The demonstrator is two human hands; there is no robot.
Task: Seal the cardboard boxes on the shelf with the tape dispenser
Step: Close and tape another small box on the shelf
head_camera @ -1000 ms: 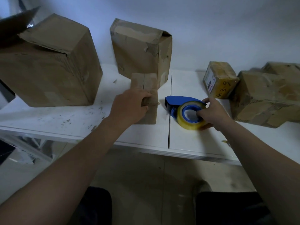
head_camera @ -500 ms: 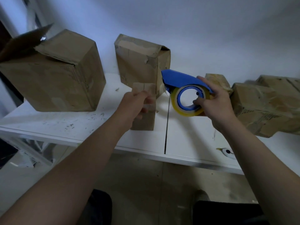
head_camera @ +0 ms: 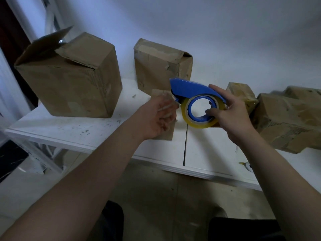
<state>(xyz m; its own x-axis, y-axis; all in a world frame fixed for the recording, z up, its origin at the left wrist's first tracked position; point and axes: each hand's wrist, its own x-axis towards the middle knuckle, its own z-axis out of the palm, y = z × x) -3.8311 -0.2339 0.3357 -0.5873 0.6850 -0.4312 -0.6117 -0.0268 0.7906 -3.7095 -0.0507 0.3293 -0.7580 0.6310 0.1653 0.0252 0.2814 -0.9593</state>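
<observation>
Head view: right hand (head_camera: 232, 117) grips the dispenser (head_camera: 194, 91), thumb in the roll core and fingers curled over the blue top. It is held above the shelf (head_camera: 208, 153), nose pointing left. Left hand (head_camera: 156, 117) is just beside the nose, over the small box (head_camera: 165, 133). It is motion-blurred, so I can't tell its grip. Big box (head_camera: 69, 80) sits left with a flap up, tall box (head_camera: 156, 70) behind, and more boxes (head_camera: 286, 122) right.
</observation>
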